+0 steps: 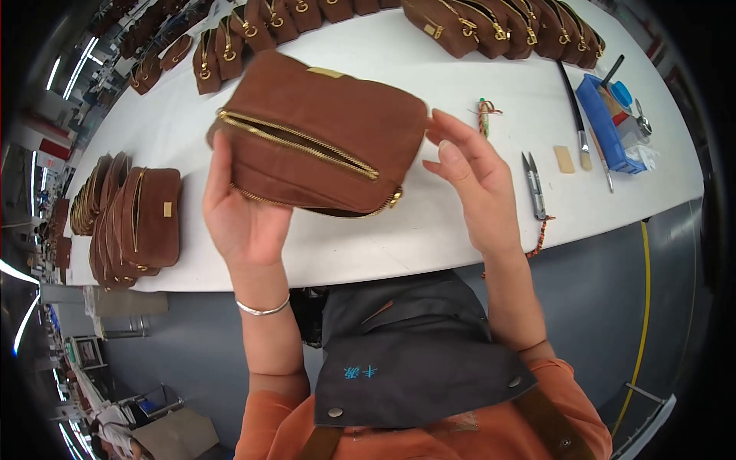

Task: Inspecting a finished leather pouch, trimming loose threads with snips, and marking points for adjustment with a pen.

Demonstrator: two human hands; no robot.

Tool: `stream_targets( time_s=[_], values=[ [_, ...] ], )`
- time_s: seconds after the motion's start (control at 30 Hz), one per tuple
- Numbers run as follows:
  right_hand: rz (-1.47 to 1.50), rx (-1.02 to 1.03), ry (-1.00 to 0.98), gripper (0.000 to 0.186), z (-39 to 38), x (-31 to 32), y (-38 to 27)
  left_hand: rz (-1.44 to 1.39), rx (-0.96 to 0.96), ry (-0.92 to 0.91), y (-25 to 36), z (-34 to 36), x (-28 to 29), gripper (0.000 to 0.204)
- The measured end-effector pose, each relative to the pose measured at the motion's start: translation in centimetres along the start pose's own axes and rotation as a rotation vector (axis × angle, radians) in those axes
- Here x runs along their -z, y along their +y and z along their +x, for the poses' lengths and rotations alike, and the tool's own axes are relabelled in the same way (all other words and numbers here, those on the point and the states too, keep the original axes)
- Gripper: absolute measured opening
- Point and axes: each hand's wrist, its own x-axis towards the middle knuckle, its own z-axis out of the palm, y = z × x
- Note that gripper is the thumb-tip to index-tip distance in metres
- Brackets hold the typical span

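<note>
I hold a brown suede pouch (322, 126) with gold zippers above the white table (429, 61). My left hand (238, 215) supports its left end from below, fingers wrapped behind it. My right hand (471, 172) touches the pouch's right end with its fingertips, palm open toward me. Two zipper lines run across the pouch's face, and a gold pull hangs at its lower right corner. A silver bangle sits on my left wrist.
A stack of like brown pouches (134, 222) stands at the table's left. Rows of more pouches (491, 27) line the far edge. Thread snips (534, 184), a brush (576, 115), a blue tray (609, 126) and a small twisted cord (484, 115) lie at the right.
</note>
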Motion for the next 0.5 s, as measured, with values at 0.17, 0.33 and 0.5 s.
stream_targets(
  time_s=[0.17, 0.33, 0.5],
  values=[
    [-0.115, -0.179, -0.067, 0.032, -2.0, 1.9, 0.6, 0.15, -0.047, -0.133, 2.1, -0.6, -0.6, 0.045],
    [-0.451, -0.063, 0.042, 0.025, -2.9, 4.2, -1.7, 0.094, 0.036, -0.198, 2.9, -1.9, -1.6, 0.045],
    [-0.76, -0.007, 0.344, 0.027, -2.1, 9.0, -2.4, 0.074, -0.016, -0.001, 0.6, -2.8, -0.6, 0.039]
  ],
)
